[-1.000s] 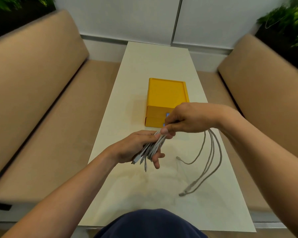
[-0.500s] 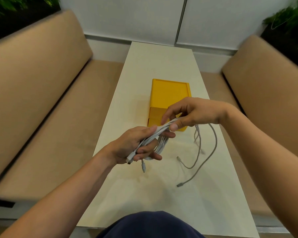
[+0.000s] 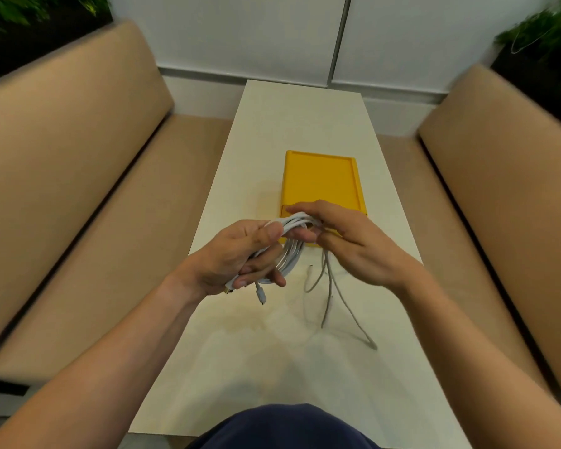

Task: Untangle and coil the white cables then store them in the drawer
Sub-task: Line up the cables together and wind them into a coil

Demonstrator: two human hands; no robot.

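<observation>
Head view: the left hand point(image 3: 234, 257) grips a half-made coil of white cables point(image 3: 291, 251) as a former, while the right hand point(image 3: 353, 244), touching it, pinches the loose tails point(image 3: 330, 296), apparently to guide another turn, near the yellow drawer box point(image 3: 321, 179).

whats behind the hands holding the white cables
A yellow plastic drawer box sits on the long white table, its recessed top in view. The right hand and the coiled white cables cover most of its front, so the drawer itself cannot be seen.
</observation>
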